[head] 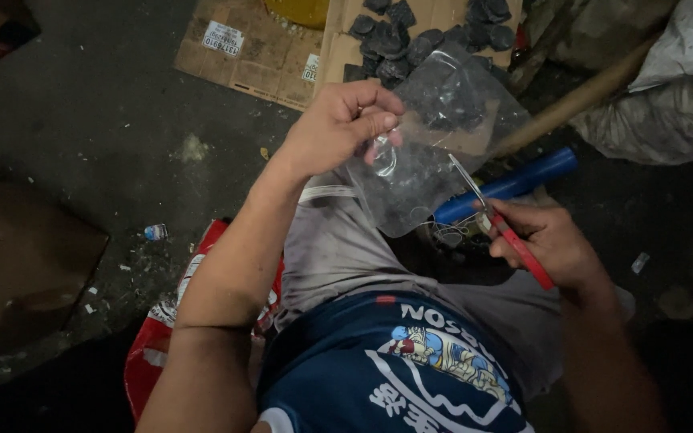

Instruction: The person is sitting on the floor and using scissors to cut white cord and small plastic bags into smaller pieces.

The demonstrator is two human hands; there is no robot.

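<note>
My left hand (338,124) pinches the top edge of a clear plastic bag (435,136) and holds it up above my lap. My right hand (547,240) grips red-handled scissors (507,232), whose metal blades point up and left and touch the bag's right side. Behind the bag, several flat dark pieces (427,36) lie on a sheet of cardboard (266,52). I am seated, with grey trousers and a dark blue printed shirt in view below.
A blue tube (515,183) lies on the floor by my right hand. A wooden stick (579,100) and white sacks (675,88) are at the upper right. A red printed bag (162,337) lies under my left arm. Brown cardboard (18,273) sits at left on the dark, littered floor.
</note>
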